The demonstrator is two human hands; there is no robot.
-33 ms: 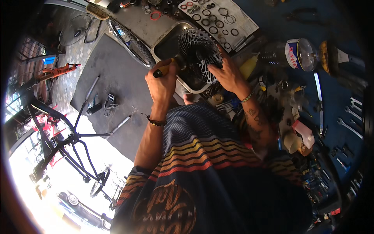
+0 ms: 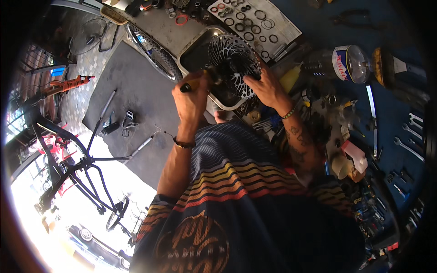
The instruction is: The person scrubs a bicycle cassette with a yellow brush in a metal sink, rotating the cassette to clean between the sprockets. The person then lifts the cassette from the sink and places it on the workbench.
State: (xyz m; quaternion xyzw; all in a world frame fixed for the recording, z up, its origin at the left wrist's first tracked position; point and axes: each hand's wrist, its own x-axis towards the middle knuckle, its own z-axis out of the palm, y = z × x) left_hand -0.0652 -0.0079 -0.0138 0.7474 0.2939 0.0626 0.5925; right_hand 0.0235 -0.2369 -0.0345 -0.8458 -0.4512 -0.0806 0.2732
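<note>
Cassette [image 2: 234, 63], a silver toothed bicycle sprocket cluster, sits upper centre of the frame, held over a metal tray [image 2: 189, 57].

- Near, lower frame: dark shirt with orange and yellow stripes fills the bottom centre. Both forearms rise from it toward the cassette.
- Left hand [image 2: 191, 98], centre frame, clenched round the yellow-and-black handle of a tool [image 2: 193, 83]; the tool's dark end points right and meets the cassette. Dark band on that wrist.
- Right hand [image 2: 264, 86], just right of centre, fingers spread and grasping the cassette's lower right edge. Beaded bracelet on the wrist; forearm tattooed.
- Tray rests on the surface [image 2: 391, 109], which is blue at right and crowded: spanners [image 2: 409, 136] at far right, a clear plastic bottle [image 2: 346, 61] lying on its side upper right.
- Farther, top centre: white sheet [image 2: 284, 34] laid out with rings and washers.
- Left of tray: bicycle tyre [image 2: 152, 52] slanting across, grey floor mat [image 2: 127, 91] with small parts on it.
- Far lower left: dark bicycle frame [image 2: 77, 168] in bright glare.
</note>
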